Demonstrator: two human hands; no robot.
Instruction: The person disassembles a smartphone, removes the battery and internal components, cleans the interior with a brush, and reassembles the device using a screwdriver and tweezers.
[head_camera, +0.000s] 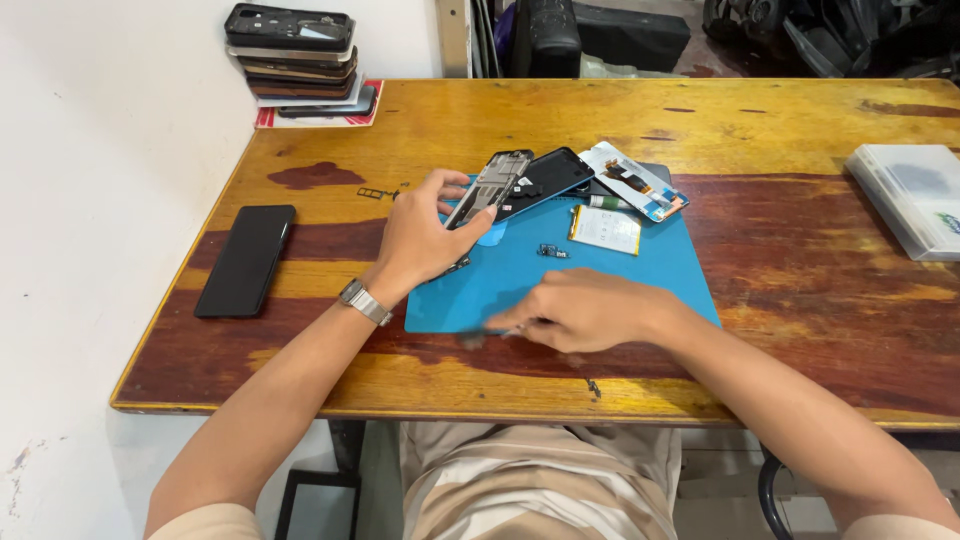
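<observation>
My right hand (580, 312) rests low on the blue mat (680, 265), fingers pressed together on something small and blurred; can't tell what. Further off, my left hand (420, 235) pinches the phone frame (490, 187) by its lower edge, above the mat's far-left corner. Frame judged light, thin, stiff but fragile: hold by the side rails. Long axis runs away, tilted right.

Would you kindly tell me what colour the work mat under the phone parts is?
The work mat is blue, seen clearly in the head view, lying on the wooden table.
</observation>
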